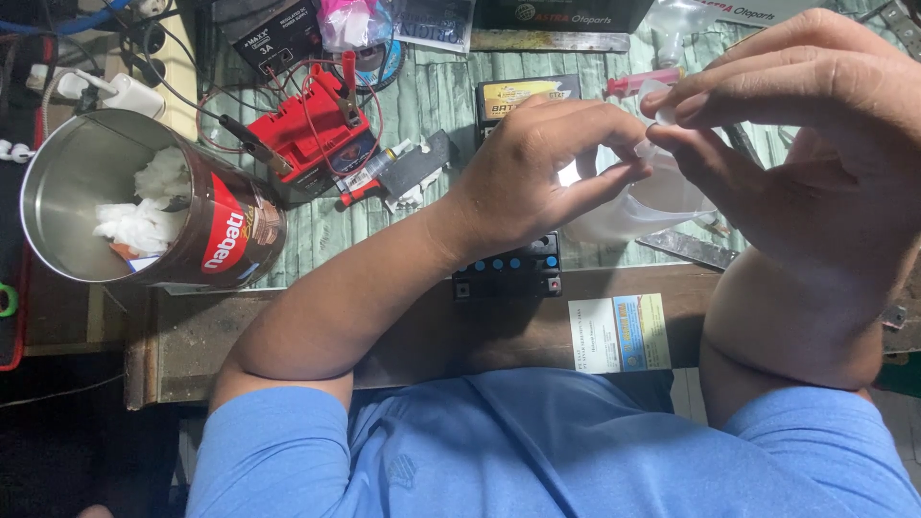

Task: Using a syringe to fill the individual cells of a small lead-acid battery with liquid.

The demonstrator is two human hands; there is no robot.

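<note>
My left hand [542, 173] grips a translucent plastic squeeze bottle [638, 206] by its upper part, above the workbench. My right hand [815, 125] pinches the bottle's small tip or cap [652, 120] between thumb and forefinger. Directly below the hands lies a small black battery [508, 273] with blue and red caps along its top, partly hidden by my left wrist.
A metal tin [144, 206] holding white tissue stands at the left. A red charger [321, 129] with clip leads, a black-and-yellow box [528, 94], a pink syringe [638, 82], a metal blade [686, 247] and a card [619, 333] on the bench's wooden front edge lie around.
</note>
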